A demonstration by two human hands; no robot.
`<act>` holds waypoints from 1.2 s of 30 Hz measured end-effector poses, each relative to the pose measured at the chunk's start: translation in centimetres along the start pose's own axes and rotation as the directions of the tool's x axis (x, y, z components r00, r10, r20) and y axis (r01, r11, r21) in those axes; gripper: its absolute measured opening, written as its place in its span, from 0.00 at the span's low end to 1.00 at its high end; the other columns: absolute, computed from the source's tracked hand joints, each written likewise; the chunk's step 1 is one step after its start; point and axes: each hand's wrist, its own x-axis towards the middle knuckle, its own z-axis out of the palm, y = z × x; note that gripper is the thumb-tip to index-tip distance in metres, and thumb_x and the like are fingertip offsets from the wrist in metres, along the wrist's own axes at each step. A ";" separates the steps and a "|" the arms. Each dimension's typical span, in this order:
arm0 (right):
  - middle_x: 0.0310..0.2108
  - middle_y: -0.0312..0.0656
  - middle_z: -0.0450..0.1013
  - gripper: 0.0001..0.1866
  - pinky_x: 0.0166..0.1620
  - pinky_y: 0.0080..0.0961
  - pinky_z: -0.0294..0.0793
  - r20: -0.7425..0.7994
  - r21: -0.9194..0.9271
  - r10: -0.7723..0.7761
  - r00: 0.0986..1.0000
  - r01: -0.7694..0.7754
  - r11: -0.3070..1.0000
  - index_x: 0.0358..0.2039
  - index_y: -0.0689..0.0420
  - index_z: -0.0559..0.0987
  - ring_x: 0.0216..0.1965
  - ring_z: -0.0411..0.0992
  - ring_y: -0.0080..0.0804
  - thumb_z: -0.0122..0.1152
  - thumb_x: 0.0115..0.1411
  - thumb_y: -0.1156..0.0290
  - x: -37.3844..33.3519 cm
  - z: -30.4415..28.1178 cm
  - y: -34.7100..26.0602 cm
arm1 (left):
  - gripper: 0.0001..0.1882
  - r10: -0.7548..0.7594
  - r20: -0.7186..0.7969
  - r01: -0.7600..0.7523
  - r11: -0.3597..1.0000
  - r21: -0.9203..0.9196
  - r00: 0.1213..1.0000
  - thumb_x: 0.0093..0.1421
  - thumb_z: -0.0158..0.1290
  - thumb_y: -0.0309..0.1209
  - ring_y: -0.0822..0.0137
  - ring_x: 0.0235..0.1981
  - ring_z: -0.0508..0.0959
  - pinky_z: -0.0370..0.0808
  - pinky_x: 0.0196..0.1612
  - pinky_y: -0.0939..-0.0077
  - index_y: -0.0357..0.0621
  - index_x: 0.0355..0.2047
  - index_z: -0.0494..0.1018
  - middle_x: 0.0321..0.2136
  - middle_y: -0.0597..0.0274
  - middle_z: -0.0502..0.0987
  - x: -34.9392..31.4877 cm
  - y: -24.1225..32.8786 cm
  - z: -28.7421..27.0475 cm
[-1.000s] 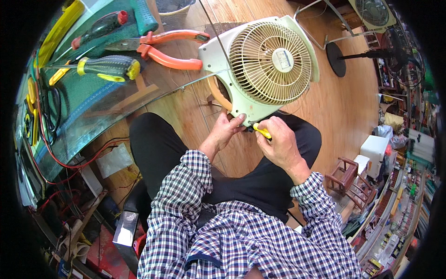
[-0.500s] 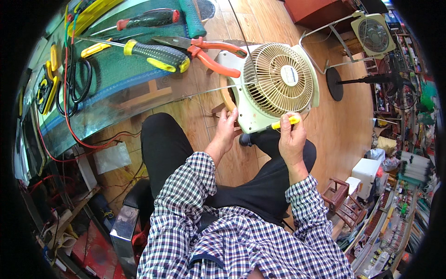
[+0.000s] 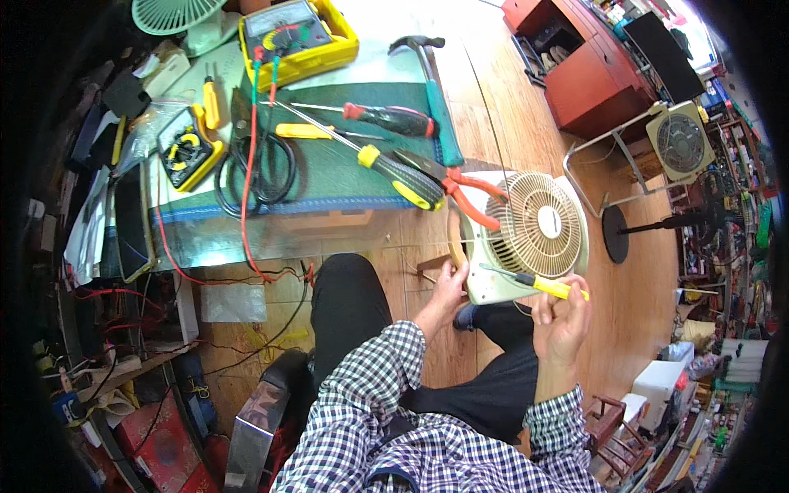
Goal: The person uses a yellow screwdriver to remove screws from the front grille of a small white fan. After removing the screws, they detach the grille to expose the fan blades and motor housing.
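A cream box fan (image 3: 483,283) with a round beige grille (image 3: 538,205) leans by the table edge, above my knees. My left hand (image 3: 446,289) is closed on the near left edge of its housing, by the curved tan handle (image 3: 454,238). In my right hand (image 3: 562,320), a small screwdriver (image 3: 552,286) with a yellow and black handle is pinched between thumb and fingers. Its thin shaft points left across the fan's lower part. Whether the tip touches the housing I cannot tell.
Pliers with red handles (image 3: 477,197), a claw hammer (image 3: 440,115), several screwdrivers and black-handled scissors (image 3: 256,177) lie on the glass-topped table (image 3: 312,238). Behind them sit a yellow-cased analog multimeter (image 3: 300,41) and a smaller yellow meter (image 3: 191,148). Red leads (image 3: 245,222) hang over the edge.
The view has shifted, bringing more of the table into sight. My right hand has tilted the screwdriver, so more of its shaft shows over the fan. My left hand keeps its hold.
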 end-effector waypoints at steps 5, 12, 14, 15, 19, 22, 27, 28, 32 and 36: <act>0.41 0.40 0.76 0.09 0.28 0.20 0.70 0.126 -0.006 -0.231 0.965 0.234 0.972 0.52 0.58 0.75 0.27 0.70 0.24 0.57 0.81 0.66 0.2 6.4 -1.7 | 0.21 0.002 0.019 -0.002 1.000 -0.023 1.000 0.80 0.55 0.49 0.63 0.50 0.80 0.82 0.53 0.50 0.54 0.62 0.66 0.51 0.65 0.77 0.2 -0.2 0.1; 0.42 0.40 0.79 0.10 0.44 0.24 0.77 0.319 -0.470 -0.481 0.816 0.577 0.668 0.52 0.62 0.80 0.39 0.76 0.28 0.68 0.73 0.75 5.5 12.0 -1.0 | 0.27 0.006 0.034 -0.005 1.000 -0.020 0.999 0.80 0.54 0.48 0.59 0.53 0.82 0.83 0.53 0.47 0.53 0.71 0.62 0.57 0.60 0.78 0.4 -0.6 -0.1; 0.43 0.42 0.81 0.12 0.47 0.29 0.78 0.467 -0.532 -0.536 0.703 0.708 0.466 0.51 0.61 0.82 0.42 0.78 0.34 0.72 0.69 0.75 7.6 13.1 -0.8 | 0.27 -0.014 0.029 0.014 1.000 0.002 0.999 0.79 0.55 0.49 0.58 0.55 0.81 0.82 0.54 0.44 0.54 0.70 0.62 0.60 0.59 0.76 0.5 -0.2 0.3; 0.44 0.43 0.82 0.13 0.49 0.32 0.79 0.544 -0.537 -0.547 0.637 0.764 0.357 0.50 0.61 0.83 0.44 0.80 0.38 0.73 0.67 0.75 8.6 13.7 -0.9 | 0.27 -0.015 0.037 0.015 1.000 0.003 0.999 0.79 0.54 0.49 0.59 0.54 0.81 0.82 0.55 0.44 0.54 0.70 0.63 0.59 0.60 0.76 0.7 0.0 0.7; 0.50 0.47 0.85 0.18 0.57 0.40 0.80 0.731 -0.559 -0.424 0.535 0.825 0.077 0.51 0.60 0.85 0.51 0.81 0.48 0.80 0.60 0.74 10.0 15.8 -1.3 | 0.25 0.012 0.039 -0.011 1.000 -0.023 0.999 0.81 0.52 0.50 0.60 0.53 0.81 0.81 0.56 0.42 0.53 0.68 0.65 0.58 0.62 0.77 -0.1 1.2 0.8; 0.48 0.46 0.83 0.19 0.57 0.42 0.78 0.678 -0.600 -0.497 0.542 0.798 0.053 0.50 0.58 0.86 0.51 0.80 0.47 0.80 0.59 0.73 9.1 14.0 -1.9 | 0.23 0.017 0.065 -0.013 0.999 -0.047 0.998 0.81 0.50 0.50 0.60 0.53 0.81 0.80 0.57 0.41 0.52 0.67 0.66 0.57 0.63 0.78 -0.8 1.9 1.3; 0.47 0.49 0.81 0.13 0.55 0.43 0.80 0.517 -0.783 -0.373 0.770 0.602 0.157 0.47 0.61 0.85 0.50 0.80 0.50 0.75 0.61 0.76 5.4 3.8 1.0 | 0.23 0.065 0.076 -0.058 0.994 -0.090 0.995 0.82 0.49 0.52 0.62 0.54 0.81 0.80 0.57 0.48 0.50 0.64 0.67 0.56 0.63 0.78 -0.3 1.6 0.9; 0.47 0.50 0.81 0.14 0.56 0.44 0.79 0.508 -0.818 -0.258 0.822 0.554 0.156 0.47 0.62 0.85 0.51 0.79 0.51 0.75 0.62 0.75 4.6 2.2 2.1 | 0.22 0.063 0.082 -0.055 0.993 -0.101 0.995 0.83 0.48 0.51 0.63 0.54 0.81 0.80 0.57 0.50 0.49 0.64 0.68 0.56 0.63 0.78 -0.4 1.9 1.2; 0.58 0.53 0.77 0.25 0.62 0.46 0.79 0.576 -0.816 0.054 0.816 0.569 0.105 0.58 0.60 0.83 0.58 0.77 0.54 0.77 0.62 0.67 4.5 -0.2 6.9 | 0.22 0.112 0.123 -0.090 0.981 -0.172 0.986 0.85 0.43 0.50 0.65 0.55 0.80 0.81 0.57 0.58 0.48 0.65 0.68 0.57 0.62 0.78 -0.1 2.1 1.1; 0.64 0.58 0.70 0.29 0.59 0.49 0.82 0.464 -0.881 0.200 0.863 0.473 0.004 0.62 0.54 0.81 0.59 0.78 0.60 0.77 0.62 0.65 5.9 0.8 9.1 | 0.24 0.148 0.191 -0.097 0.963 -0.251 0.970 0.86 0.39 0.50 0.64 0.57 0.81 0.82 0.59 0.63 0.46 0.68 0.68 0.59 0.60 0.78 0.6 2.2 0.8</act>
